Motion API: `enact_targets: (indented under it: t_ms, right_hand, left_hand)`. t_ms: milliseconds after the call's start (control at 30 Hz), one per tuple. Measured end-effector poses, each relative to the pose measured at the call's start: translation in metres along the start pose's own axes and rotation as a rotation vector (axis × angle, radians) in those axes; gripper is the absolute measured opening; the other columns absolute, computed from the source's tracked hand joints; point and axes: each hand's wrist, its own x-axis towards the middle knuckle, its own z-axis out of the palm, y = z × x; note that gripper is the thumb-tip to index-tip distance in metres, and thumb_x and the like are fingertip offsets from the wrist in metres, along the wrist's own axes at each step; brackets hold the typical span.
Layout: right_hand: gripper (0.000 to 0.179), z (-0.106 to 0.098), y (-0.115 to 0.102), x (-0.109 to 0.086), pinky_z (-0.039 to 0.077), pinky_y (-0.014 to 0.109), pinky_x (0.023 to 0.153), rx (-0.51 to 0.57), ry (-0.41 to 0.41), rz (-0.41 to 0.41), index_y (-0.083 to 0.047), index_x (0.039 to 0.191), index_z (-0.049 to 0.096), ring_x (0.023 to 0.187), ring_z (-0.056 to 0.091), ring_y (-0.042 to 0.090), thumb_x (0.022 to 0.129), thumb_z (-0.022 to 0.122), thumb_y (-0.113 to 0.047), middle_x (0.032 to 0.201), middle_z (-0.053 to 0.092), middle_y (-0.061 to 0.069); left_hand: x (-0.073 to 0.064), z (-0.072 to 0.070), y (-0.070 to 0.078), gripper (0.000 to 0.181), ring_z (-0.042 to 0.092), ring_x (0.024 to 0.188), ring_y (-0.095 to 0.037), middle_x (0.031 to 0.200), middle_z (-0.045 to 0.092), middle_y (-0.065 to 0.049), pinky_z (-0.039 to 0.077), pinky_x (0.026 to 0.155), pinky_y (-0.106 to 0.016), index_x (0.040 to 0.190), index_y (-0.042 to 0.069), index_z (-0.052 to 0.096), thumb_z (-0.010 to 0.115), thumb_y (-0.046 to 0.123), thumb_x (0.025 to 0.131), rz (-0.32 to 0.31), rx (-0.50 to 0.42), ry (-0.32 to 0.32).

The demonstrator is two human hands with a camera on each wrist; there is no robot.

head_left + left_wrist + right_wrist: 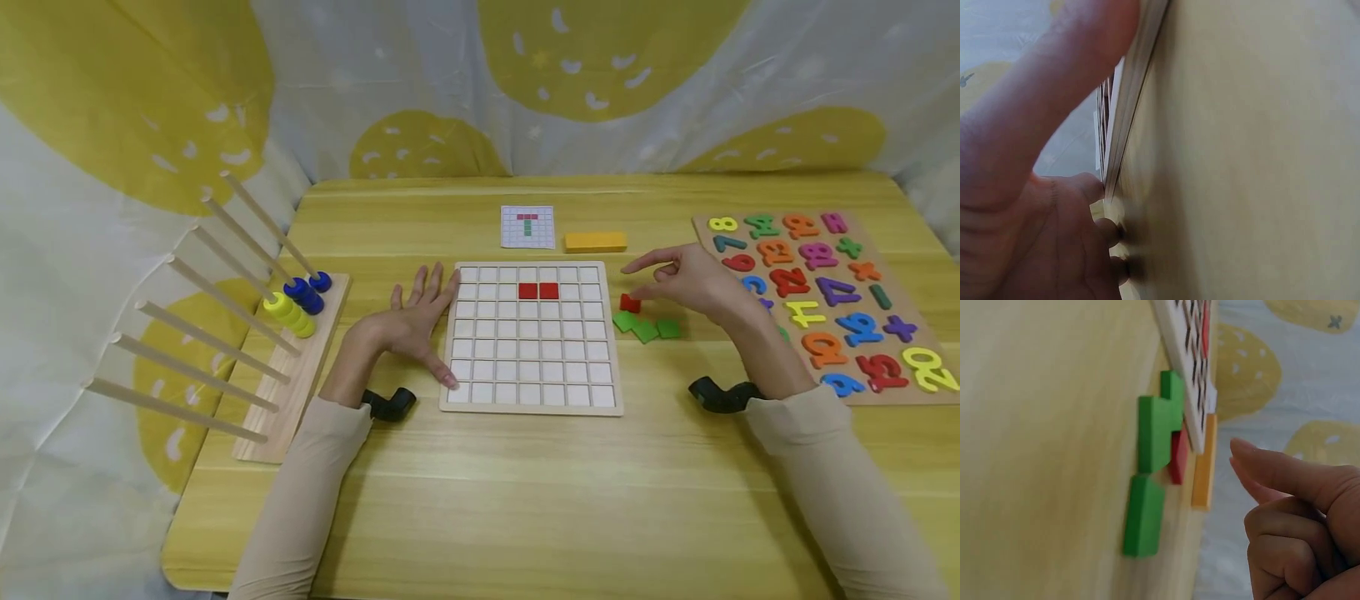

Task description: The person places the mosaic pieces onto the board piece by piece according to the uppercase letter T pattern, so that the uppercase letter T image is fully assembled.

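A wooden grid board [532,409] with white squares lies on the table. Two red square tiles [538,291] sit side by side in its second row from the top. My left hand [408,321] is spread along the board's left edge, its thumb at the lower left corner. Just right of the board, one loose red tile [630,303] lies beside several green tiles [1155,434]. Over these hovers my right hand [693,283], thumb and index finger extended and apart, the other fingers curled, with nothing held. In the right wrist view its fingertips are off the tiles.
A pattern card [527,242] with a red and green T lies behind the board, next to an orange-yellow bar [595,242]. On the left stands a pegged rack [330,317] with blue and yellow rings. A number board [787,229] lies right.
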Motion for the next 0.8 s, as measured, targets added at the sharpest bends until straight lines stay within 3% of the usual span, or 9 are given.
enact_targets:
  t_ms: [367,800]
  right_hand:
    - [0.048,0.002,0.019,-0.006,0.028,0.035,0.056,-0.005,-0.008,0.047,-0.010,0.129,0.072,0.056,0.034,0.015,0.087,0.086,-0.028,0.057,0.033,-0.008]
    - [0.048,0.008,0.021,0.000,0.031,0.032,0.058,-0.038,-0.021,0.067,-0.005,0.131,0.070,0.063,0.042,0.016,0.089,0.083,-0.027,0.061,0.039,-0.009]
  left_hand:
    - [0.000,0.000,-0.001,0.161,-0.038,0.153,-0.037,0.165,-0.039,-0.016,-0.020,0.120,-0.070,0.162,0.016,-0.025,0.097,0.052,0.063,-0.007,0.003,-0.005]
    - [0.001,0.000,-0.002,0.162,-0.038,0.153,-0.037,0.165,-0.039,-0.016,-0.021,0.120,-0.070,0.162,0.016,-0.025,0.097,0.053,0.063,0.009,0.001,0.006]
